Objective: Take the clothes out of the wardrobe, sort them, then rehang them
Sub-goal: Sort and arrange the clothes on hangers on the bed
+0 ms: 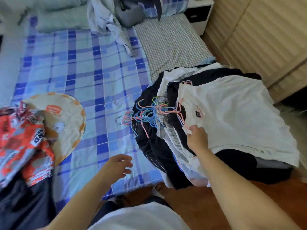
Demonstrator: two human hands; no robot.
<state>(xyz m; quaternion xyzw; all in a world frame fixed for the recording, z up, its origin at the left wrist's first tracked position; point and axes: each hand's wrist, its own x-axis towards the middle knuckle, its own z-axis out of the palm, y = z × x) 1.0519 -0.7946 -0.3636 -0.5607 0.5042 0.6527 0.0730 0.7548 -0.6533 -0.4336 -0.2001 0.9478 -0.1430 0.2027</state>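
Gripping the near shoulder edge of a white T-shirt (232, 113), the right hand (196, 138) has its fingers curled onto the fabric, thumb side up. Shirt lies on top of a clothes pile (166, 146) at the bed's right edge, still on a pink hanger (179, 107). Pile is mixed dark and white garments, w/ some draping over the bed edge toward the floor. Bunch of hanger hooks (142, 113), pink, blue and green, sticks out of the pile's left side onto the sheet.

Left hand (118, 166) hovers above the bed near its front edge, fingers apart and relaxed, holding nothing, well apart from the pile.

Bed (83, 72) carries a blue checked sheet. At left: a red, white and grey patterned garment (21, 135) lying partly over a round cream cushion (66, 123) w/ orange spots. Dark fabric (25, 205) sits below that at the lower left corner. Rumpled pale bedding (103, 19) and a grey bag (127, 14) at the far end; grey checked cover (169, 44) at far right. White bedside cabinet (199, 15) beyond. Wood floor (199, 205) in front; ribbed cream wardrobe doors (265, 39) on the right.
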